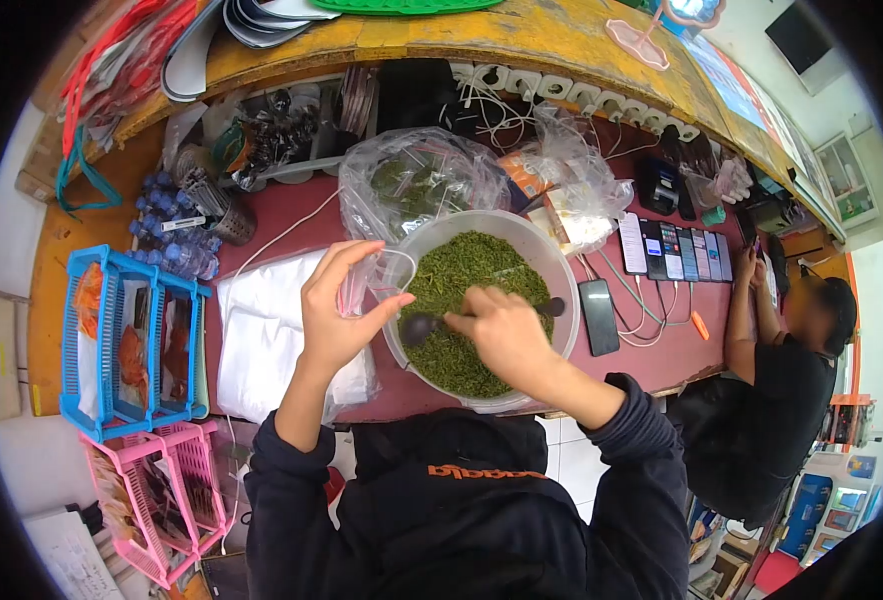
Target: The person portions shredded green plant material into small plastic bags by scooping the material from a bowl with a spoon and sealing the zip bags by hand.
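A large clear plastic tub (565, 355) full of chopped green herbs (477, 260) stands on the red tabletop. My right hand (507, 335) is closed on the handle of a dark spoon (419, 329), whose bowl rests on the herbs at the left. Another dark rounded piece (554, 307) shows at the tub's right side. Over the left rim, my left hand (337, 310) holds a small clear bag (360, 285) between curved fingers, its mouth towards the tub. Beneath that hand lie white plastic bags (262, 340).
Behind the tub sits a large clear bag of greens (412, 185). Several phones (672, 250) lie at the right, with a black phone (599, 317) nearer. Blue baskets (112, 345) and pink baskets (162, 490) stand left. A person (797, 385) sits at the right.
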Available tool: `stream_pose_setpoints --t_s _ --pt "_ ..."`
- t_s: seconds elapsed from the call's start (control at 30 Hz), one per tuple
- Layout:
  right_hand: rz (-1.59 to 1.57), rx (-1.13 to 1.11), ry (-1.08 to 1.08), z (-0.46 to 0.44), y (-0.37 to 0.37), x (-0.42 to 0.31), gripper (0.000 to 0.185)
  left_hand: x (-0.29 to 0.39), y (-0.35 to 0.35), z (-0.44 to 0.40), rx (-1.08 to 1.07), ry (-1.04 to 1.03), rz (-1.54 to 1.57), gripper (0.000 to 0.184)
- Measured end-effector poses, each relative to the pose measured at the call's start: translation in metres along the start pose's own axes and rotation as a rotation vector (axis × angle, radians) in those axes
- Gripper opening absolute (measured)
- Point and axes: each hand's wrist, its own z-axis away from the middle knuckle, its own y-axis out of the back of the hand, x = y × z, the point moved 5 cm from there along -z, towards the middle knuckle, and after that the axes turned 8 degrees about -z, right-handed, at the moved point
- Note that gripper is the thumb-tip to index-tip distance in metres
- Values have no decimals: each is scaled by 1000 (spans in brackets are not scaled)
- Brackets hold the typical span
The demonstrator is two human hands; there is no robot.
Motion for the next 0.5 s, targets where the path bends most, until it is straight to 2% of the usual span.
stream_pose_setpoints --t_s 0.03,0.1,0.13,0.2,0.27,0.3,0.33,0.4,0.47,0.5 --pt "29 -104 22 2 -11 -4 15 4 0 -2 20 -92 -18 59" --pt "59 -159 48 13 -16 2 19 8 5 -1 45 -181 -41 58" --pt "92 -216 69 18 -16 6 26 5 8 1 31 -114 -34 57" --pt "141 -238 58 22 -2 13 23 3 13 4 18 -44 -24 57" --pt "315 -300 -52 18 13 24 20 -1 15 5 28 32 -6 53" --pt "322 -171 -48 16 20 25 18 -2 14 5 30 56 3 52" --pt "323 -171 -52 16 20 23 18 -2 13 6 26 59 5 52" --pt "49 -56 -42 14 24 10 14 -3 10 7 24 65 3 52" --pt "38 -74 -10 19 15 1 13 -1 7 7 2 20 -8 56" --pt "100 -207 -12 24 4 3 15 0 7 6 -5 4 -12 58"
